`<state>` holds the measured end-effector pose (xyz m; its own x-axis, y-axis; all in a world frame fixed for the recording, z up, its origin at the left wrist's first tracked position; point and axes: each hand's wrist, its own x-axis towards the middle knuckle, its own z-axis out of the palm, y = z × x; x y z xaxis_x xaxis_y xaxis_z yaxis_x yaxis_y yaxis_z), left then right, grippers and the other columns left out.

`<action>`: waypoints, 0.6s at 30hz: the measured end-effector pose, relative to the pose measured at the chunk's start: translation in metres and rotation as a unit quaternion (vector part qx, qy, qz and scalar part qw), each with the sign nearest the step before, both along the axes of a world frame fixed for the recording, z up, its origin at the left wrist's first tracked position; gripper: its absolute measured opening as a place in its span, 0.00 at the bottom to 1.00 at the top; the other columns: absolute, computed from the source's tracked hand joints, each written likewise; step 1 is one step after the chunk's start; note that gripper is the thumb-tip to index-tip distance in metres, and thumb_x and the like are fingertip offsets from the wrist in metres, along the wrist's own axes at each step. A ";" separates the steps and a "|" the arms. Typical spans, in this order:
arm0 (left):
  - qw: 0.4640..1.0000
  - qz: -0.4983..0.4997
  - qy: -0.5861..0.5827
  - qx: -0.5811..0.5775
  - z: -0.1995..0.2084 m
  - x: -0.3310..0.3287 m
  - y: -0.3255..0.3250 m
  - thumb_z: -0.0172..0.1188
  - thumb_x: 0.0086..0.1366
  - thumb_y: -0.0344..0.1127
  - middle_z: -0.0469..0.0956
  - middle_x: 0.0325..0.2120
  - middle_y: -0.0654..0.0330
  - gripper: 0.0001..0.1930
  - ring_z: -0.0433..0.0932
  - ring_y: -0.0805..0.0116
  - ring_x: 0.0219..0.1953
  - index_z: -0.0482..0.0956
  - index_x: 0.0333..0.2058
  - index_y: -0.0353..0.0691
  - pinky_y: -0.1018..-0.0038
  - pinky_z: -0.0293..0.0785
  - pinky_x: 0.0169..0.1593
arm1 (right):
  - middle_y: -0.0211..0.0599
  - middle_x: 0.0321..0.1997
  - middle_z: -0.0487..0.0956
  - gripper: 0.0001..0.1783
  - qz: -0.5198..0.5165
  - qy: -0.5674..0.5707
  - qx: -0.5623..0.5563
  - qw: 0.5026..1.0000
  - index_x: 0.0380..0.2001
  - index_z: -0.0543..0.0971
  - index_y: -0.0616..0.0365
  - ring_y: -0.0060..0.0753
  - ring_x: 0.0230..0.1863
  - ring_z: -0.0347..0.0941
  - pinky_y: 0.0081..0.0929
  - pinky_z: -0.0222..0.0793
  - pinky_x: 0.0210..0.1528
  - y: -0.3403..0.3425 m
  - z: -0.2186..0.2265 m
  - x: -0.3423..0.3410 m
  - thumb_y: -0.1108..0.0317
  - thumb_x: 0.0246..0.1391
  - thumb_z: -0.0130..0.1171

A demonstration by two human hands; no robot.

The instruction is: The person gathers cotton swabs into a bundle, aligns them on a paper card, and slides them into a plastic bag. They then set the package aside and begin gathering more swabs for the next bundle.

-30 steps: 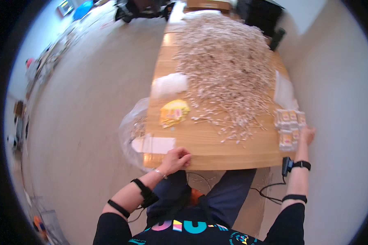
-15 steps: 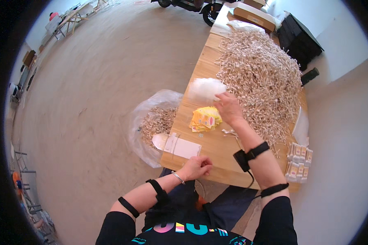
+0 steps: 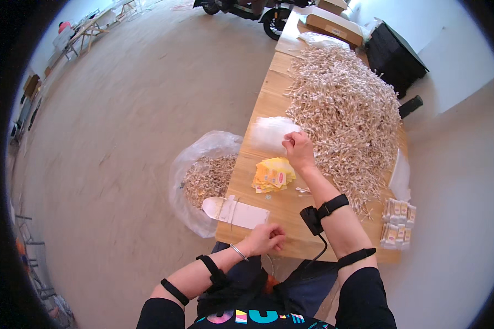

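Observation:
My right hand [image 3: 299, 150] is at the near right edge of a stack of clear plastic bags [image 3: 269, 133]. Its thumb and fingers are pinched together, seemingly on the edge of a bag. Just below lies a fanned pile of yellow printed cards [image 3: 273, 174], with a few loose cotton swabs [image 3: 303, 190] beside it. My left hand [image 3: 267, 238] rests by the table's near edge with its fingers curled in; whether anything is inside cannot be seen. Ahead of it lies a flat white board with a rounded end [image 3: 247, 214] and bands across it.
A large heap of cotton swabs [image 3: 346, 120] covers the table's right side. Packed small bags [image 3: 398, 223] stand at the near right corner. A clear sack of swabs [image 3: 184, 204] sits on the floor left of the table. Cartons [image 3: 335, 28] and a black crate [image 3: 394, 57] are farther back.
The fingers of my right hand, earlier stretched over the edge of the bag stack, are now drawn in to a pinch there. My left hand stays nearly still. The whole view has shifted slightly.

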<state>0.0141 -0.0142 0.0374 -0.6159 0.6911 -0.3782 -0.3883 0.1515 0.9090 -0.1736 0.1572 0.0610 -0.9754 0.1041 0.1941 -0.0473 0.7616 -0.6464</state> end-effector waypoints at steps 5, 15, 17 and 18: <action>1.000 0.015 0.011 0.004 -0.018 0.006 -0.001 0.54 0.65 0.29 0.78 0.26 0.59 0.05 0.79 0.73 0.27 0.72 0.36 0.33 0.76 0.79 0.32 | 0.36 0.23 0.78 0.08 -0.064 0.011 -0.157 0.986 0.29 0.80 0.62 0.25 0.26 0.73 0.28 0.68 0.31 0.005 0.046 0.037 0.68 0.48 0.60; 0.919 0.363 -0.034 0.153 0.030 -0.028 -0.024 0.55 0.66 0.40 0.77 0.28 0.62 0.10 0.76 0.75 0.29 0.74 0.38 0.40 0.78 0.75 0.34 | 0.39 0.23 0.80 0.11 -0.012 -0.126 -0.405 0.906 0.25 0.80 0.64 0.27 0.24 0.74 0.27 0.71 0.29 -0.064 0.027 0.147 0.66 0.44 0.58; 0.917 0.374 -0.006 0.138 0.029 -0.024 -0.029 0.56 0.66 0.39 0.77 0.27 0.63 0.08 0.75 0.76 0.28 0.74 0.37 0.41 0.78 0.75 0.33 | 0.35 0.23 0.79 0.08 -0.008 -0.155 -0.438 0.885 0.26 0.79 0.63 0.23 0.24 0.74 0.23 0.71 0.27 -0.067 0.038 0.160 0.68 0.46 0.58; 0.906 0.398 -0.009 0.142 0.032 -0.021 -0.029 0.56 0.65 0.38 0.76 0.26 0.64 0.08 0.75 0.76 0.28 0.74 0.35 0.41 0.79 0.74 0.32 | 0.30 0.24 0.78 0.06 -0.001 -0.188 -0.468 0.864 0.27 0.79 0.62 0.18 0.25 0.73 0.18 0.71 0.25 -0.067 0.043 0.167 0.70 0.48 0.58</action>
